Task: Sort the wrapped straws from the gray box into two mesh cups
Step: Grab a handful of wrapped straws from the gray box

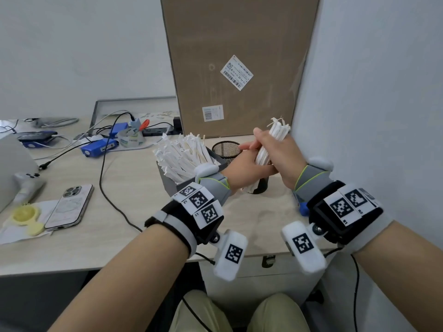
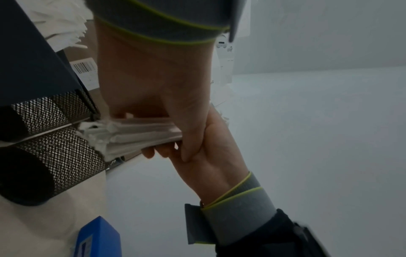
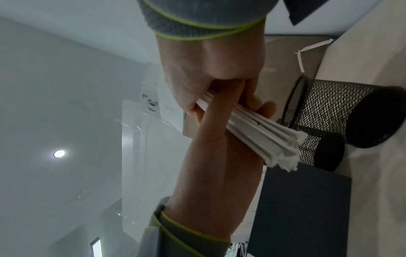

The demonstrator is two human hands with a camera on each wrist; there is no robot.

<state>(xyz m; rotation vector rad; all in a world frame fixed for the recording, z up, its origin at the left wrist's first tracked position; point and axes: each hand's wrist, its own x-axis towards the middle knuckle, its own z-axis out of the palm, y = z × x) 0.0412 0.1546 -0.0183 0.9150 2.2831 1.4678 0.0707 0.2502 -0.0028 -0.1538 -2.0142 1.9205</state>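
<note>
Both hands hold one bundle of white wrapped straws (image 1: 279, 130) (image 2: 136, 133) (image 3: 263, 135) upright at the right of the desk. My right hand (image 1: 278, 154) (image 2: 211, 160) (image 3: 208, 69) is wrapped round its middle from above. Below it, my left hand (image 1: 247, 164) (image 2: 153, 78) (image 3: 215, 165) grips the bundle's lower part. The bundle's lower end hangs over the near mesh cup (image 1: 260, 186) (image 2: 54, 165) (image 3: 318, 149). The far mesh cup (image 1: 226, 149) (image 2: 44, 118) (image 3: 329, 107) stands behind it. The gray box (image 1: 172, 185) (image 2: 28, 60) (image 3: 303, 208), packed with several wrapped straws (image 1: 184, 154), sits just left.
A tall cardboard box (image 1: 239, 56) stands behind the cups and a white wall (image 1: 371, 92) closes the right side. A phone (image 1: 69, 207), cables (image 1: 105, 178), blue devices (image 1: 98, 148) and a tape roll (image 1: 130, 138) lie on the left of the desk (image 1: 134, 188). A small blue object (image 1: 304, 208) (image 2: 98, 240) sits by my right wrist.
</note>
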